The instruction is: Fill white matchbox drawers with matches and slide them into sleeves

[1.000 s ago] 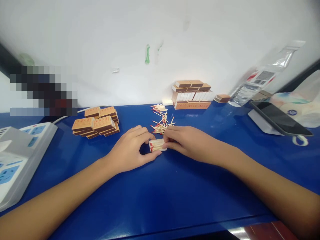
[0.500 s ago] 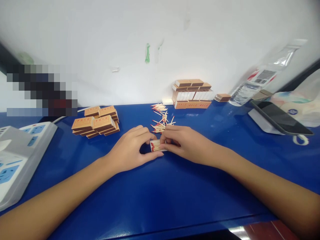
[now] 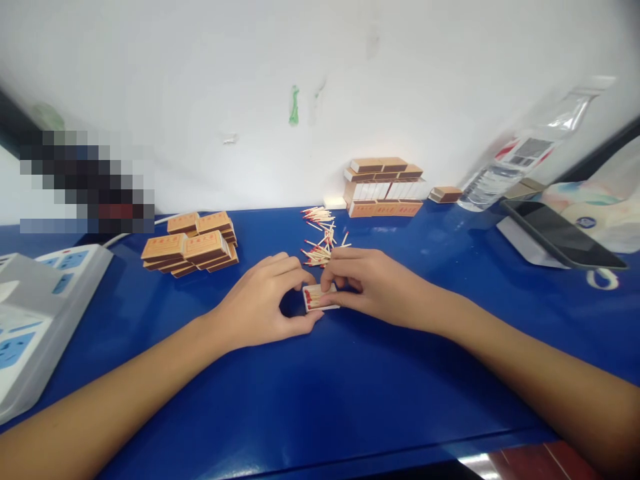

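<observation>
A small white matchbox tray (image 3: 306, 302) lies on the blue tabletop, with red-headed matches (image 3: 313, 297) inside it. My left hand (image 3: 265, 303) steadies the tray between thumb and fingers, the thumb along its near side and a fingertip at the far side. Over the tray's right part, my right hand (image 3: 375, 283) has thumb and fingers pinched on matches, and these fingers hide part of the tray. Just behind my hands is a loose heap of matches (image 3: 319, 255), with another small pile (image 3: 319, 215) further back.
Stacked matchboxes (image 3: 187, 247) stand on the left and more (image 3: 385, 208) against the wall, beside a single matchbox (image 3: 446, 194). At right are a plastic bottle (image 3: 525, 157) and a phone (image 3: 565, 230). A power strip (image 3: 60, 307) is on the far left.
The tray has shifted slightly right and toward me, and more of its left end shows. My right fingers have moved a little within the tray.
</observation>
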### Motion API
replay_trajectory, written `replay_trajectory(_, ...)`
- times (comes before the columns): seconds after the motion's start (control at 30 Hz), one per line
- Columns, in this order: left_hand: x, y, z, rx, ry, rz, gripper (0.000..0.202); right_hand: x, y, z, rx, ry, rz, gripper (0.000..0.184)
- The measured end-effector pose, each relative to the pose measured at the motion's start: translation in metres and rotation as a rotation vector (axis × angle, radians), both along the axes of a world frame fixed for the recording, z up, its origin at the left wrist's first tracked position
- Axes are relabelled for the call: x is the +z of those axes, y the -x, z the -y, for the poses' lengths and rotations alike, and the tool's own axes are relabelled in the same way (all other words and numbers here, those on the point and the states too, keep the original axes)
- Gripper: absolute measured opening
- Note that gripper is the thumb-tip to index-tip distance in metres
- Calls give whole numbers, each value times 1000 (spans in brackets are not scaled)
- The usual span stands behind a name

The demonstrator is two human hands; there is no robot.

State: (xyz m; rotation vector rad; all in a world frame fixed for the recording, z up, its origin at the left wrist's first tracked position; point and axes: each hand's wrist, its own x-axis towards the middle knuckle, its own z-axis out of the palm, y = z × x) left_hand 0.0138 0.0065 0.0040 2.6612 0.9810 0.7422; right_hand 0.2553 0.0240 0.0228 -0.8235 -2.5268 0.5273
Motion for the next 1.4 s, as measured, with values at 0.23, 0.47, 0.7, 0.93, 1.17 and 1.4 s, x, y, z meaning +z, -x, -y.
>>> replay_trajectory(0.23, 0, 1, 0, 12, -7, -7, 23, 17, -32, -26, -246, -156, 116, 13)
replay_trajectory(0.47, -1, 2, 0, 0, -10, -1, 25, 22, -54, -41, -147, 182, 326, 21)
replay_trajectory(0.7, -1, 1, -1, -1, -24, 5, 26, 15, -32, -25, -129, 192, 263, 16)
replay_trajectory(0.93, -1, 1, -1, -4, -11, 5, 24, 1, -21, -21, -177, 5, 164, 20)
replay_trajectory(1.17, -1, 0, -1, -9, -10, -4, 24, -5, -18, -23, -200, 41, 158, 20)
replay_trajectory(1.4, -1, 1, 0, -1, -10, -3, 26, -1, -24, -25, -197, 65, 191, 25)
